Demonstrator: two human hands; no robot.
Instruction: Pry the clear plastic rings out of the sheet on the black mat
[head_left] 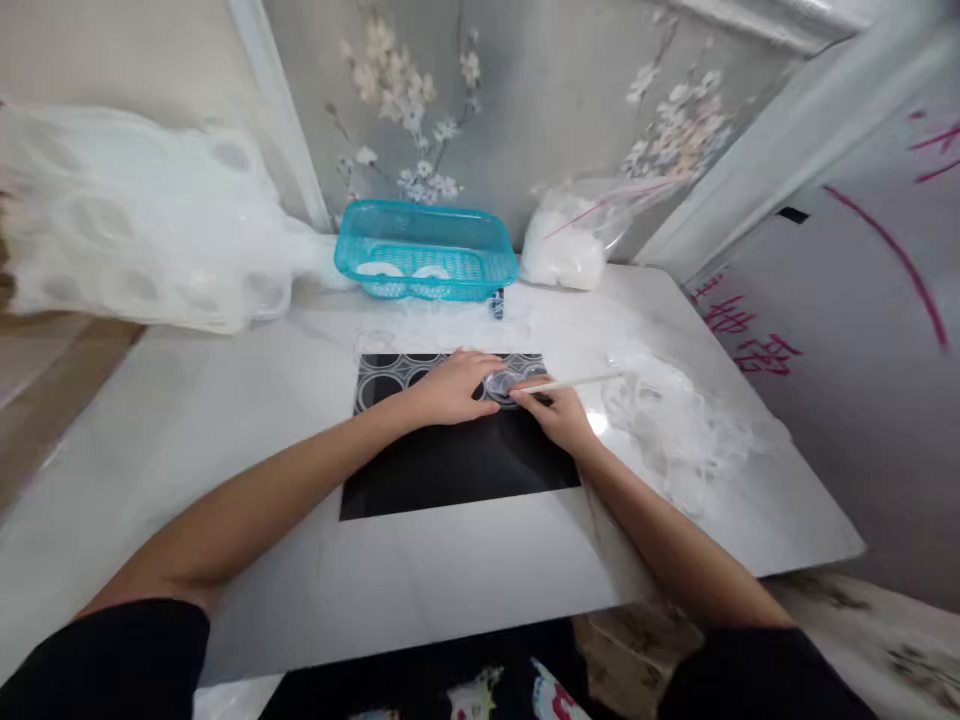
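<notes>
A black sheet lies on the white table, with pale ring outlines printed along its far half. My left hand rests on that sheet, thumb and fingers apart, beside a clear round piece. The fingertips touch or nearly touch the piece's edge. My right hand pinches a thin white stick, whose tip end is at the round piece and whose other end points right. The exact contact at the tip is too blurred to make out.
Behind the sheet stands a turquoise plastic basket with white rings inside. A clear bag of white material is right of it. Crumpled clear film scraps lie on the table's right side. A large bulging white bag sits at back left.
</notes>
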